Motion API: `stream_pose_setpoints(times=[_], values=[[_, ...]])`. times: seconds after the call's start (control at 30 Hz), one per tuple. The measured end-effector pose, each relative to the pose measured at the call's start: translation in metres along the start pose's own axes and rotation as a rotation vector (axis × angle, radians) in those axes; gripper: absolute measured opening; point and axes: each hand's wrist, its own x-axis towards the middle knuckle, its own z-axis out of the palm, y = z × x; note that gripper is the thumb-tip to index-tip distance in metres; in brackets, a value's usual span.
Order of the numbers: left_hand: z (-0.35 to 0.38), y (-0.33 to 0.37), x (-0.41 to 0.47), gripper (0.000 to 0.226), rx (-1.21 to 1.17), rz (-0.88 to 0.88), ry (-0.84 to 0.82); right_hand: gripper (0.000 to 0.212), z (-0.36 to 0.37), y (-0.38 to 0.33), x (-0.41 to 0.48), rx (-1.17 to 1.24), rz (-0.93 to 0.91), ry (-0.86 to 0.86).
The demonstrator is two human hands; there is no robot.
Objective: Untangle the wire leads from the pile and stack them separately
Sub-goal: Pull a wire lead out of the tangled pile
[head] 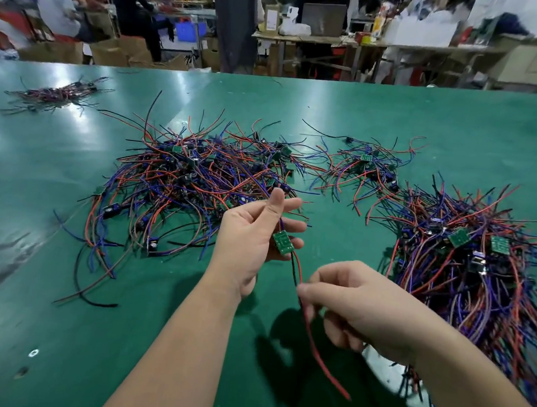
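Grip, left hand (251, 231): pinches small green circuit board (283, 243), held clear of tangled red-and-blue wire pile (180, 180) beyond. Right hand (358, 309) pinches its red and black wires (296, 271), probably straightening them

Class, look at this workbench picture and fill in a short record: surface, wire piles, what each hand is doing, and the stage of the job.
Surface: green table
Centre: tangled pile of red, blue, purple and black leads
Right side: large stack
Far left: small bundle
Hand one: left hand grips the held lead at its green board
Hand two: right hand pinches its red and black wires
Stage: held lead lifted, not yet stacked
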Motion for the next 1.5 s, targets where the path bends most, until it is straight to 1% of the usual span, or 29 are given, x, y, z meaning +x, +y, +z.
stream_pose_setpoints(times=[0.03, 0.1, 0.13, 0.17, 0.2, 0.23, 0.3, 0.4, 0.47, 0.5, 0.57, 0.63, 0.7, 0.73, 0.77, 0.8, 0.87, 0.9, 0.97, 1.03, 1.1, 1.13, 1.2, 1.23, 1.33, 1.37, 1.43, 1.5], values=[[0.002, -0.001, -0.001, 0.037, 0.003, 0.002, -0.017, 0.02, 0.002, 0.001, 0.003, 0.036, -0.037, 0.092], [0.006, -0.003, -0.004, 0.041, 0.044, 0.014, -0.075, 0.012, 0.004, 0.002, 0.008, 0.195, -0.134, 0.316], [0.008, -0.005, -0.006, 0.043, 0.082, 0.022, -0.116, 0.01, 0.004, 0.002, 0.01, 0.296, -0.172, 0.385], [0.01, -0.006, -0.008, 0.044, 0.128, 0.035, -0.166, 0.009, 0.003, 0.002, 0.012, 0.393, -0.197, 0.413], [0.011, -0.006, -0.01, 0.048, 0.184, 0.048, -0.214, 0.01, 0.002, 0.001, 0.012, 0.475, -0.204, 0.406], [0.011, -0.006, -0.011, 0.059, 0.25, 0.063, -0.247, 0.011, 0.001, 0.002, 0.013, 0.549, -0.193, 0.38], [0.01, -0.007, -0.011, 0.088, 0.378, 0.104, -0.264, 0.012, 0.0, 0.0, 0.012, 0.676, -0.145, 0.305], [0.009, -0.009, -0.011, 0.115, 0.494, 0.159, -0.262, 0.01, -0.003, -0.003, 0.009, 0.739, -0.149, 0.204], [0.01, -0.01, -0.013, 0.125, 0.536, 0.183, -0.301, 0.006, -0.005, -0.004, 0.006, 0.733, -0.192, 0.168], [0.011, -0.011, -0.014, 0.127, 0.526, 0.182, -0.325, 0.007, -0.006, -0.004, 0.005, 0.716, -0.21, 0.15], [0.009, -0.011, -0.016, 0.127, 0.54, 0.2, -0.354, 0.019, -0.008, -0.004, 0.004, 0.657, -0.205, 0.114], [0.008, -0.011, -0.016, 0.125, 0.672, 0.272, -0.343, 0.023, -0.008, -0.002, 0.003, 0.608, -0.169, 0.109], [0.007, -0.01, -0.016, 0.123, 0.78, 0.32, -0.306, 0.012, -0.007, -0.002, 0.002, 0.585, -0.169, 0.136], [0.008, -0.01, -0.016, 0.123, 0.79, 0.311, -0.28, 0.005, -0.007, -0.002, 0.002, 0.581, -0.191, 0.167], [0.008, -0.008, -0.016, 0.12, 0.773, 0.278, -0.264, 0.003, -0.007, -0.003, 0.001, 0.579, -0.228, 0.21], [0.009, -0.006, -0.017, 0.107, 0.725, 0.233, -0.269, 0.005, -0.009, -0.005, 0.001, 0.588, -0.273, 0.255], [0.012, -0.001, -0.018, 0.058, 0.535, 0.157, -0.324, 0.005, -0.012, -0.01, -0.001, 0.643, -0.369, 0.336], [0.013, 0.002, -0.018, 0.04, 0.417, 0.116, -0.36, 0.009, -0.015, -0.012, -0.003, 0.666, -0.406, 0.376], [0.014, 0.005, -0.018, 0.024, 0.199, 0.019, -0.404, 0.02, -0.022, -0.013, -0.004, 0.687, -0.443, 0.448], [0.016, 0.006, -0.018, 0.011, 0.052, -0.049, -0.423, 0.029, -0.028, -0.013, -0.004, 0.708, -0.445, 0.497], [0.018, 0.005, -0.02, 0.006, -0.023, -0.069, -0.447, 0.032, -0.03, -0.011, -0.004, 0.717, -0.426, 0.523], [0.02, 0.005, -0.021, 0.009, -0.043, -0.061, -0.463, 0.033, -0.029, -0.011, -0.004, 0.689, -0.412, 0.52], [0.02, 0.004, -0.024, 0.028, -0.04, -0.048, -0.505, 0.029, -0.028, -0.009, -0.004, 0.592, -0.372, 0.463], [0.02, 0.005, -0.024, 0.032, -0.011, -0.045, -0.506, 0.024, -0.028, -0.008, -0.004, 0.544, -0.349, 0.425], [0.02, 0.005, -0.024, 0.02, 0.084, -0.08, -0.481, 0.007, -0.034, -0.006, -0.005, 0.46, -0.29, 0.37], [0.021, 0.005, -0.025, 0.016, 0.097, -0.099, -0.487, 0.005, -0.037, -0.006, -0.007, 0.453, -0.277, 0.367], [0.022, 0.005, -0.026, 0.01, 0.101, -0.134, -0.523, 0.011, -0.041, -0.008, -0.01, 0.462, -0.272, 0.368], [0.02, 0.008, -0.028, 0.012, 0.123, -0.177, -0.584, 0.015, -0.046, -0.011, -0.013, 0.513, -0.302, 0.396]])
